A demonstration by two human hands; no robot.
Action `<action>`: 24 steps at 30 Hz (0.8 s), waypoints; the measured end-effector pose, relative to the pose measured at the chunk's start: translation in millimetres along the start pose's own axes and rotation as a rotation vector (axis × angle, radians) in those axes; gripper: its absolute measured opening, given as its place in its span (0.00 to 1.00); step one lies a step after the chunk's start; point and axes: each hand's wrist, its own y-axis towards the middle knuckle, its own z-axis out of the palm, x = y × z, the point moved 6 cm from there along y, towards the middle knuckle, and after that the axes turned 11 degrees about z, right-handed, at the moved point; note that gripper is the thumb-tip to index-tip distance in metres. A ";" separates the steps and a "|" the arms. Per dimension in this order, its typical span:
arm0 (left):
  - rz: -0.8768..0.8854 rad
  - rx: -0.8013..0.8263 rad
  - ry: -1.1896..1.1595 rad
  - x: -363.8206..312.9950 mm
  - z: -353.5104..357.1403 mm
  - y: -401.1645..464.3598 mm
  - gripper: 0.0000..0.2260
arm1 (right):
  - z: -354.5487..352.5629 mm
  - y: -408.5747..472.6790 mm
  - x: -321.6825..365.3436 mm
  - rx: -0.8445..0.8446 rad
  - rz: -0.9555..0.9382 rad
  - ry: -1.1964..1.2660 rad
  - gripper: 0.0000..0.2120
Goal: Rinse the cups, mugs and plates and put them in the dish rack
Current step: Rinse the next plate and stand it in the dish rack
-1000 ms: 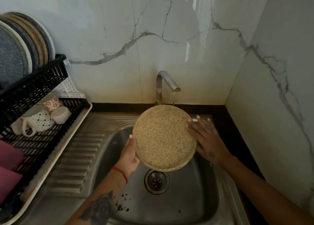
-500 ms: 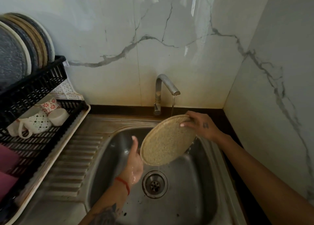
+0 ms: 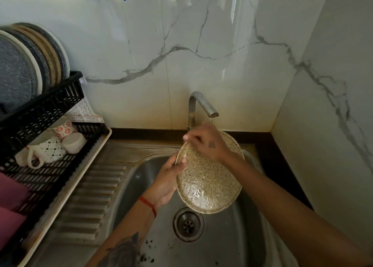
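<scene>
The speckled plate [image 3: 207, 184] had been turned over: half a second before, its rough underside was shown; now its glossy, wet face was presented upward, held tilted over the sink [image 3: 232, 244] just below the running tap [image 3: 203, 107]. Its left rim was pinched by the left hand [image 3: 171, 178], thumb on the face, while the right hand [image 3: 207, 143] was laid across the far rim, fingers loosely curled over the edge. From this it was judged that the second side was being rinsed and racking was near. The dish rack [image 3: 46, 113], stocked with plates [image 3: 26, 65] and mugs [image 3: 50, 147], stood well apart at the left.
</scene>
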 end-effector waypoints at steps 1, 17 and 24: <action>-0.009 -0.023 -0.025 -0.5 -3.2 -1.6 0.17 | -11.4 2.3 -15.2 -0.061 0.130 0.117 0.11; -0.221 -0.174 -0.310 28.5 -8.9 -0.5 0.28 | 57.1 -36.7 -3.6 -0.036 -0.009 -0.562 0.28; -0.250 -0.237 -0.394 30.4 -19.1 -0.5 0.25 | 24.1 -24.2 -34.0 -0.087 0.055 -0.615 0.28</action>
